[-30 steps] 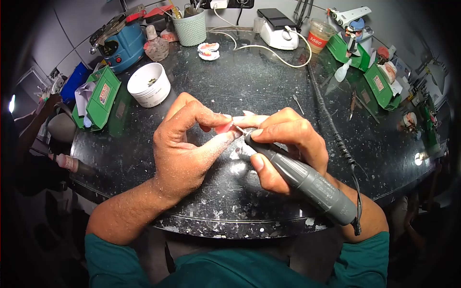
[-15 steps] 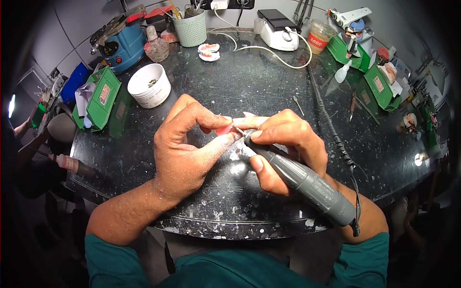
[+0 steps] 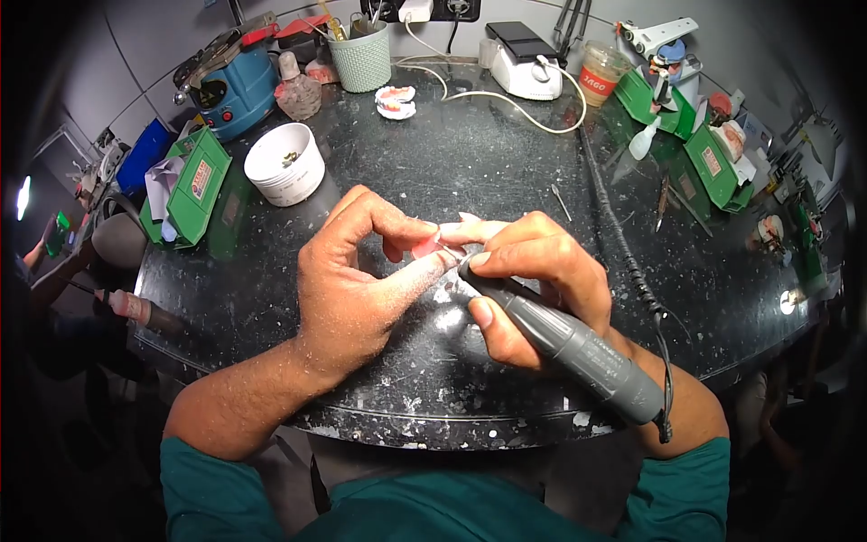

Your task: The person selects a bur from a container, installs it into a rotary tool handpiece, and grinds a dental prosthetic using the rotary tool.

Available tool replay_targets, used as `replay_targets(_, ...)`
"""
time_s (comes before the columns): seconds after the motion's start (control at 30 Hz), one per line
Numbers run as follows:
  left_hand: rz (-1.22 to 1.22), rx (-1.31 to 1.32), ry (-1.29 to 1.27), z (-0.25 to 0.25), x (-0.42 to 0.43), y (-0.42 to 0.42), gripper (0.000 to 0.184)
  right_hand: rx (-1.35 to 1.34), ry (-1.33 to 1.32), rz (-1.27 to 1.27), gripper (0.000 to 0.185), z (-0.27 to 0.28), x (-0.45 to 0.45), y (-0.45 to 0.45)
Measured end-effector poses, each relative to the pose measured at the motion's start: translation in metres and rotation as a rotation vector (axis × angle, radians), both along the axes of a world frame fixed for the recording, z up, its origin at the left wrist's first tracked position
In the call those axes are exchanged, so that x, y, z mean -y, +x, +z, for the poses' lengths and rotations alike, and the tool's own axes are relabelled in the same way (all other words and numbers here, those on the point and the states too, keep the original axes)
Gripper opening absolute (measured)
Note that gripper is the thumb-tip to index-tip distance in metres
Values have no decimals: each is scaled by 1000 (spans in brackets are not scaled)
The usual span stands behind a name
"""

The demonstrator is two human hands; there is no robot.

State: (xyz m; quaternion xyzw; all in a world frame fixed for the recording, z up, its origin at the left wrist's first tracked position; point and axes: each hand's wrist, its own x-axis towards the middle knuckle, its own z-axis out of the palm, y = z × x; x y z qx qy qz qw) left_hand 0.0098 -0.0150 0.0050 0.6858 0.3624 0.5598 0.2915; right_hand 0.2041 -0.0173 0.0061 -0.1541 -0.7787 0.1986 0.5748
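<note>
Between the thumb and fingers of my left hand (image 3: 357,271) is a small pink denture piece (image 3: 425,246), mostly covered by the fingers. Pale dust coats that hand, thickest on the thumb. My right hand (image 3: 551,271) grips a dark grey rotary handpiece (image 3: 578,348) like a pen, its body slanting down to the right. The handpiece's tip meets the pink piece close to my left thumb; the exact contact is hard to make out. Fingers of both hands come together around the piece, above the black tabletop (image 3: 452,379).
A white tub (image 3: 287,172) stands beyond my left hand. Green bins (image 3: 194,190) sit left and right. At the back are a dental model (image 3: 395,102), a pencil basket (image 3: 363,59), a white control unit (image 3: 524,72) and a cup (image 3: 601,72). A coiled cord (image 3: 623,226) runs along the right.
My left hand has shifted slightly and the pink piece is turned a little in its fingers. The handpiece stays against it. The whole view has moved slightly.
</note>
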Motion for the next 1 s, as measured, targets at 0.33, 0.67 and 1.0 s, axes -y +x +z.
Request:
replay_targets(0.33, -7, -72, 6, 1, 4, -1, 20, -19, -4, -5, 36, -5, 0, -1)
replay_targets(0.67, 11, -163, 212, 3, -2, 1, 26, 10, -88, -186, 33, -3, -4, 3)
replay_targets(1.0, -244, 89, -34, -1, -4, 1, 58, -6, -256, -128, 27, -3, 1, 0)
